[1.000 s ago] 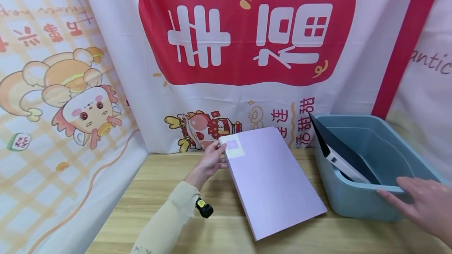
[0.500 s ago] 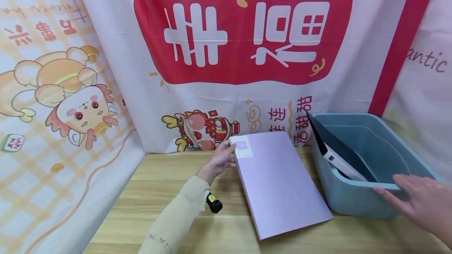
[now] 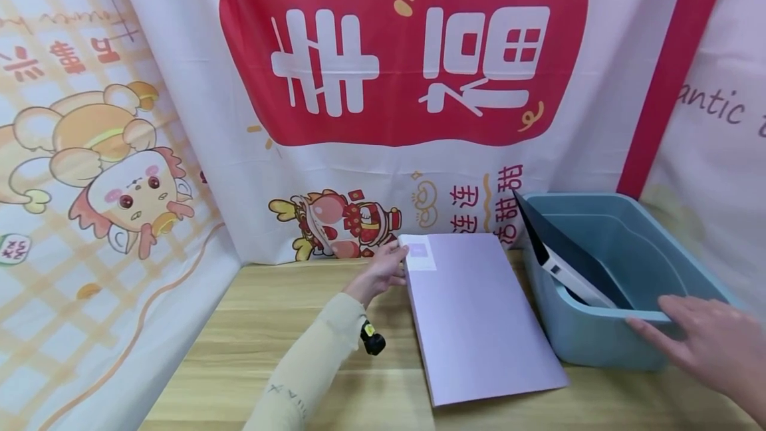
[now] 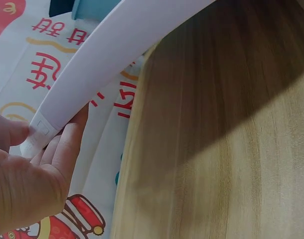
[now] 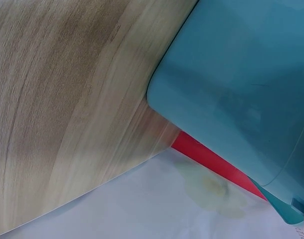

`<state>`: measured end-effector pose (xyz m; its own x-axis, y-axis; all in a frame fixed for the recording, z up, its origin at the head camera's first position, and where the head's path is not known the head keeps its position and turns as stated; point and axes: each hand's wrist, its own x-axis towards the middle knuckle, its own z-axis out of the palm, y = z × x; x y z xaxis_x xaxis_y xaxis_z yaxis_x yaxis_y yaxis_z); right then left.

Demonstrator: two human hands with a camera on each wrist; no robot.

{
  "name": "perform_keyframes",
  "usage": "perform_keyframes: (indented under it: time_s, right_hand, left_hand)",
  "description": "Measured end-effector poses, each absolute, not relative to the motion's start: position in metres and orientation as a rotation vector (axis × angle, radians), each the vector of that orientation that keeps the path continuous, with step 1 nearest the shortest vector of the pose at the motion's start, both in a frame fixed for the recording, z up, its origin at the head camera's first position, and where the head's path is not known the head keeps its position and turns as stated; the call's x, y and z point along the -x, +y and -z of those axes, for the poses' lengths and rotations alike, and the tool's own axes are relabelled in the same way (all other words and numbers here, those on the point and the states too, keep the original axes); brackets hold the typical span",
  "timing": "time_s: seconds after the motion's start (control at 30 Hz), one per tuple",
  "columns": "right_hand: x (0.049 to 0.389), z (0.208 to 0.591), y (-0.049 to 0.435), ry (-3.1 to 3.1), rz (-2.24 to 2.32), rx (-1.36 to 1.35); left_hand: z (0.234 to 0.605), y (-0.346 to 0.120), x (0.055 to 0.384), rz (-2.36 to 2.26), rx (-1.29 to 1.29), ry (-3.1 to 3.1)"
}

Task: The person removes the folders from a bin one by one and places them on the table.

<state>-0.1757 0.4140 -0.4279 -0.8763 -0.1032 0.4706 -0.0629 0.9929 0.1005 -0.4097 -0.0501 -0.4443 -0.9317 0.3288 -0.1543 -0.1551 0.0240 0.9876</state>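
Note:
A pale lilac file folder (image 3: pixel 485 324) with a whitish label at its far left corner slants over the table, its near end lowest in the head view. My left hand (image 3: pixel 383 270) pinches that labelled corner, thumb on one side and fingers beneath, as the left wrist view also shows at the spine (image 4: pixel 87 79). To the right, a blue-grey plastic bin (image 3: pixel 604 344) stands on the table. My right hand (image 3: pixel 712 344) grips its near rim, thumb outside and fingers over the edge. A dark folder (image 3: pixel 571 271) with a white spine leans inside the bin's left side.
The wood-grain table (image 3: pixel 251 351) ends at a printed cloth (image 3: pixel 395 52) hanging behind it. Another printed cloth (image 3: pixel 108 218) hangs along the left. The lilac folder's right edge lies close beside the bin.
My left hand has carried the lilac folder to the right, nearer the bin, and its far end has come lower. The right hand stays on the bin's rim. The head view has shifted slightly.

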Motion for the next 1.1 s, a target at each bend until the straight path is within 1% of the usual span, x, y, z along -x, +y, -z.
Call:
perform_keyframes:
  time_s: [0.4, 0.77, 0.9, 1.1]
  right_hand:
    - [0.178, 0.433, 0.414, -2.544, 0.073, -0.198]
    - [0.177, 0.43, 0.414, -2.583, 0.081, -0.154]
    - [0.176, 0.431, 0.414, -2.588, 0.086, -0.153]
    - [0.176, 0.431, 0.416, -2.598, 0.084, -0.154]
  left_hand:
    - [0.466, -0.029, 0.424, -1.923, -0.142, 1.965]
    - [0.474, -0.016, 0.425, -1.875, -0.089, 2.031]
    - [0.478, -0.015, 0.424, -1.845, -0.118, 2.067]
    - [0.482, -0.014, 0.42, -1.734, -0.234, 2.249]
